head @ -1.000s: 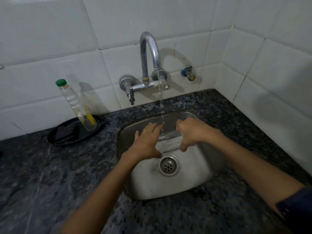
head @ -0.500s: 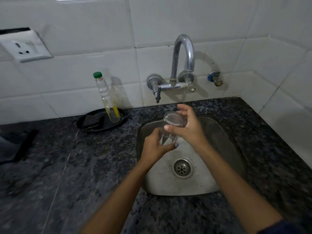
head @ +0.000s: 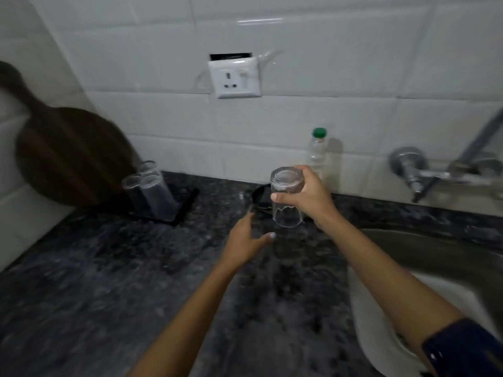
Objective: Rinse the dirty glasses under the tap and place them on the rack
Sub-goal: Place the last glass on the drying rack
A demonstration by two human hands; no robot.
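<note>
My right hand point(head: 309, 197) grips a clear glass point(head: 286, 198) upside down, its base up and its mouth down, above the dark granite counter point(head: 109, 281). Just below and left of it, my left hand point(head: 246, 240) hovers with fingers spread and holds nothing. Three clear glasses point(head: 149, 190) stand upside down on a black rack point(head: 182, 210) at the back left of the counter. The tap point(head: 446, 170) is at the right edge, and the steel sink point(head: 435, 257) lies below it.
A dark wooden board point(head: 68, 156) leans on the wall behind the rack. A clear bottle with a green cap point(head: 317, 152) stands by a black dish point(head: 258, 195) behind the held glass. A white wall socket point(head: 234, 77) is on the tiles.
The glass has left the sink and moved left over the counter, now held upside down by my right hand alone. My left hand let go of it. The view swung left toward the rack.
</note>
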